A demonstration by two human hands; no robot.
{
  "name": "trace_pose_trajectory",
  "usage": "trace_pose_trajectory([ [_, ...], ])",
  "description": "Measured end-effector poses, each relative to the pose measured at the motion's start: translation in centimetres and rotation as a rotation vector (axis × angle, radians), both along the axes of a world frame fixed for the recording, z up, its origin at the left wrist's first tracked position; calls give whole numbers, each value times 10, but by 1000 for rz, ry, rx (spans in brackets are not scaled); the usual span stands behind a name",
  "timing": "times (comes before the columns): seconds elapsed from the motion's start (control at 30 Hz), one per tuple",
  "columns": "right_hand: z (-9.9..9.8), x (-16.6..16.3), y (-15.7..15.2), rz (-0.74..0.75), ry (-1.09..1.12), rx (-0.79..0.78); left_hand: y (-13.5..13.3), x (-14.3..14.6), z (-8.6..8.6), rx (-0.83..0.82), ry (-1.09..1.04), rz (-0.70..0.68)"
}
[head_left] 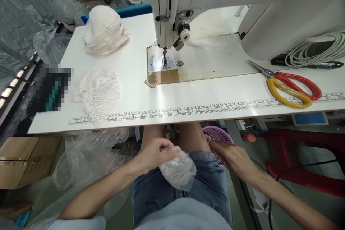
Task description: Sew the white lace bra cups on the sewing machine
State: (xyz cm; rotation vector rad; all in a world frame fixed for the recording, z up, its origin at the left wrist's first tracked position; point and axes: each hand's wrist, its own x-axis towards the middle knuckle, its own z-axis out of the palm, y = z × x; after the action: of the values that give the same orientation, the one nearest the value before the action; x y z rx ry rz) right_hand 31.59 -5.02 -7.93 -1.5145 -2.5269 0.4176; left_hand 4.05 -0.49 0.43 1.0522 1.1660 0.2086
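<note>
My left hand [160,154] is closed, thumb against fingers, on the upper edge of a sheer white lace piece [179,170]. That piece hangs rounded over my lap, with a lacy pattern showing through it. My right hand [233,158] is down at the rim of a purple plastic basket [219,134] beside my knee. Its fingers are blurred and partly hidden, and a small pale, pinkish thing shows close to the fingertips. On the left of the table lie a lace piece [101,93] with a leafy pattern and a rounded stack of cream cloth pieces [104,30].
A sewing machine [167,36] stands over the white table [129,97], which has a printed ruler along its front edge. Red-and-yellow-handled scissors [291,86] and a coiled cable [318,50] lie at right. Below are a cardboard box [27,161], clear plastic and a red stool [302,165].
</note>
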Motion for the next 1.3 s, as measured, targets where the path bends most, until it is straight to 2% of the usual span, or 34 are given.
trace_pose_trajectory([
  [0.07,-3,14,0,-58,-29,62,0,4,-8,-25,-10,-22],
  [0.13,9,7,1,-15,61,43,-1,9,-15,4,-18,-55],
  [0.23,39,-29,4,53,366,-125,-4,13,-18,71,-14,-64],
  [0.27,49,-42,4,35,449,-143,-6,12,-18,86,-14,-64],
  [0.33,62,-63,5,34,526,-120,-8,11,-18,106,-13,-60],
  [0.43,67,-81,8,80,500,-6,-11,11,-18,129,-17,-71],
  [0.53,63,-86,12,146,460,75,-12,13,-18,149,-9,-97],
  [0.6,55,-78,15,133,420,85,-12,14,-17,124,-15,-93],
  [0.67,40,-56,16,50,310,88,-11,12,-17,63,-17,-69],
  [0.73,22,-23,15,-46,104,108,-9,9,-17,-10,-18,-43],
  [0.8,6,9,12,-35,-146,165,-8,7,-19,-72,-31,-29],
  [0.87,1,27,8,-32,-198,170,-6,6,-20,-98,-56,-31],
  [0.93,10,22,7,-1,-138,111,-6,7,-21,-98,-73,-31],
  [0.97,19,12,7,23,-41,25,-6,9,-20,-92,-82,-32],
  [1.07,48,-29,15,104,378,-361,-5,12,-17,-71,-90,-24],
  [1.13,60,-51,19,106,531,-520,-6,12,-14,-65,-77,-3],
  [1.2,61,-64,20,42,604,-577,-7,10,-13,-72,-70,30],
  [1.3,54,-69,15,-62,654,-554,-10,7,-17,-82,-67,75],
])
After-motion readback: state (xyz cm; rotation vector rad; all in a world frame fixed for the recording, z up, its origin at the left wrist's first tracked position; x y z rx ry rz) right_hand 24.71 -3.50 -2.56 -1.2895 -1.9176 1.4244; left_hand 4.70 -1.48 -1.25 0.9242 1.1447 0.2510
